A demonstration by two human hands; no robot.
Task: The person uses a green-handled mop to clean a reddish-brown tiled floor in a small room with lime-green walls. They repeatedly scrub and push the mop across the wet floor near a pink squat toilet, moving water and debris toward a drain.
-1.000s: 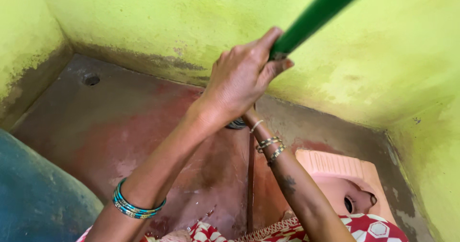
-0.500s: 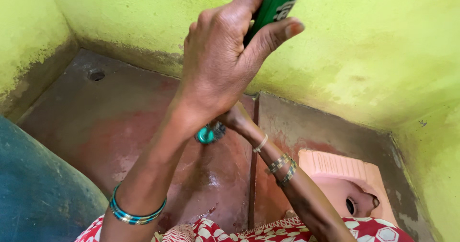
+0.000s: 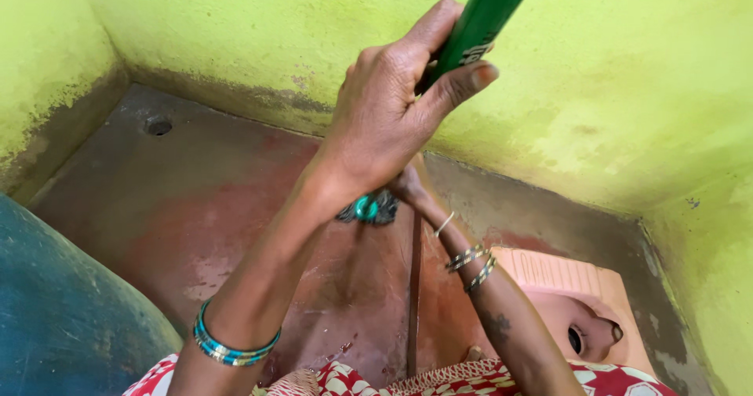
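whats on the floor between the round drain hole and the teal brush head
Nothing: in the head view the stretch from the drain hole to the brush head is bare wet reddish floor.

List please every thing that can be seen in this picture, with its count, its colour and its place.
long handle: one, green, runs from the top edge down into the left hand
brush head: one, dark bristles with a teal part, on the floor below the hands
floor: one, reddish brown and wet, centre
drain hole: one, dark, far left corner of the floor
walls: yellow-green, stained dark along the bottom, left, back and right
squat toilet pan: one, pinkish, lower right
blue container: one, lower left, only partly in view
bangles: teal on the left wrist, gold-toned on the right
left hand: grips the handle
right hand: lower down, mostly hidden behind the left
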